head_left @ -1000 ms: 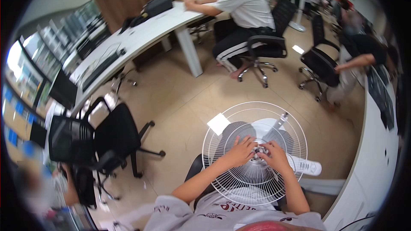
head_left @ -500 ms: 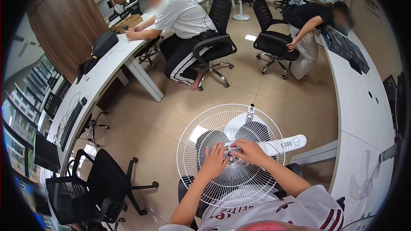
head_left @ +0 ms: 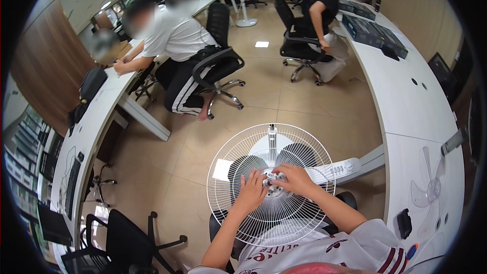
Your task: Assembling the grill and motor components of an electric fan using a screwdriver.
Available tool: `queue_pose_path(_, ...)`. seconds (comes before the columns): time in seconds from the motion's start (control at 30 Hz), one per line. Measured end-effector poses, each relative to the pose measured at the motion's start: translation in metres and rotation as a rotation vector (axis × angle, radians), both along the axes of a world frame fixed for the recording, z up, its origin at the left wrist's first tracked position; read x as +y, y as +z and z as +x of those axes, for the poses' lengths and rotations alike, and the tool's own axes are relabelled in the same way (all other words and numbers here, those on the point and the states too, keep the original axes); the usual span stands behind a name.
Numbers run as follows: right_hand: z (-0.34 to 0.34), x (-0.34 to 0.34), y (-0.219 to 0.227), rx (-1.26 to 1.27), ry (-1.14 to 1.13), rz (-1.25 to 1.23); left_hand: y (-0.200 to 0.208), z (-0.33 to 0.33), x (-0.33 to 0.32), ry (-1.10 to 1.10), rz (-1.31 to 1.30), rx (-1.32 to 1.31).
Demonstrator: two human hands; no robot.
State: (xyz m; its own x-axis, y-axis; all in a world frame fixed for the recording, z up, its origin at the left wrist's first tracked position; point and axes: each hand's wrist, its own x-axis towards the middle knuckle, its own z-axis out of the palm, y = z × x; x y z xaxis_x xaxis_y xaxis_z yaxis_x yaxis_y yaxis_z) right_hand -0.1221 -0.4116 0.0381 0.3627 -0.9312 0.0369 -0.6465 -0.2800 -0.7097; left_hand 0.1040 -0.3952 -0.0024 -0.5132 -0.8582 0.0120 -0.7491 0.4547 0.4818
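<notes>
A round white wire fan grille (head_left: pixel 238 223) lies over my lap, facing up. Behind it are a white stand base and a white control panel (head_left: pixel 346 169) with several buttons, pointing to the right. My left hand (head_left: pixel 249 191) rests on the left of the hub, its fingers bent over the inner wires and its thumb at the middle. From the other side my right hand (head_left: pixel 294 178) curls in, fingers and thumb close together on the hub fitting (head_left: pixel 273 177). Fingertips partly hide that fitting, so any small part between them cannot be made out.
On the right table (head_left: pixel 406 122) lie a clear fan blade (head_left: pixel 430 191), a black item (head_left: pixel 404 223) and dark flat boxes (head_left: pixel 374 34). An office chair (head_left: pixel 124 238) stands at lower left. Two people are ahead: one in white seated left, one in black at right.
The view has turned to the right and tilted, so the room shifts left. Both hands stay at the hub with slight finger movement. The person in black is more upright.
</notes>
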Motion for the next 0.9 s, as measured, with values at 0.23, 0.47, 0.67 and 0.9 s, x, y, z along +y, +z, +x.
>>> queue_pose_path(0.23, -0.027, 0.016, 0.006, 0.088, -0.069, 0.099, -0.004, -0.027, -0.018, -0.132, 0.002, 0.022)
queue_pose_path(0.47, -0.046, 0.032, 0.0, -0.002, -0.226, -0.19, -0.003, -0.055, -0.031, -0.28, 0.013, 0.019)
queue_pose_path(0.67, -0.062, 0.041, -0.001, 0.05, -0.311, 0.06, -0.001, -0.069, -0.037, -0.349, 0.002, 0.027)
queue_pose_path(0.9, -0.056, 0.041, -0.002, 0.01, -0.338, -0.256, -0.003, -0.069, -0.039, -0.381, -0.023, 0.013)
